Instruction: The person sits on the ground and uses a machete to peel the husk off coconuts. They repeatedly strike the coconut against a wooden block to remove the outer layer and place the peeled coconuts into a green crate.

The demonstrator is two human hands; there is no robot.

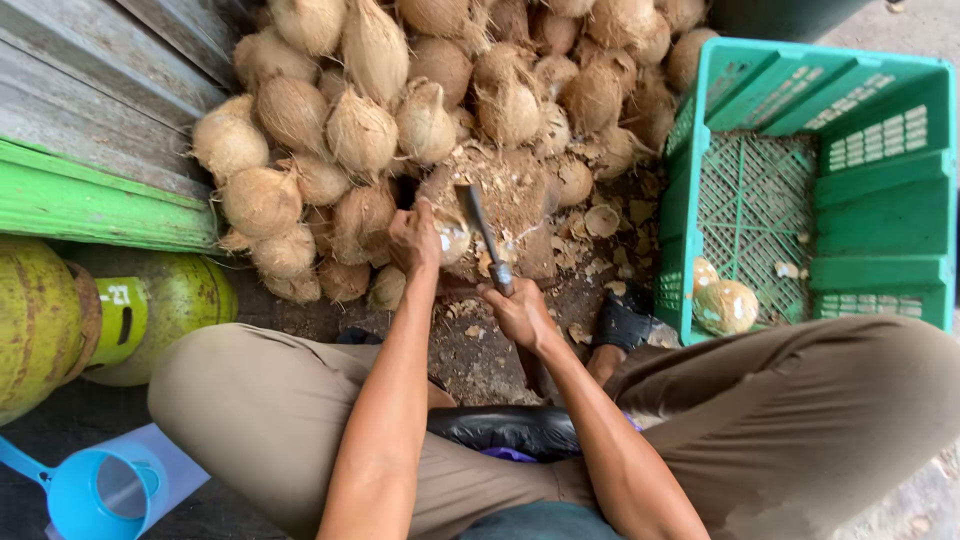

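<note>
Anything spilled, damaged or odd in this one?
Husk chips litter the ground around the chopping block, where the left hand steadies a coconut and the right hand holds a cleaver. One peeled coconut lies in the green crate. Otherwise nothing stands out.

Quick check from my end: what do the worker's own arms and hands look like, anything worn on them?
Both arms are bare to the frame's edge: no sleeves in view. The left hand and right hand wear no gloves, and no watch, ring or bracelet shows. Both forearms look lean and sinewy.
</note>
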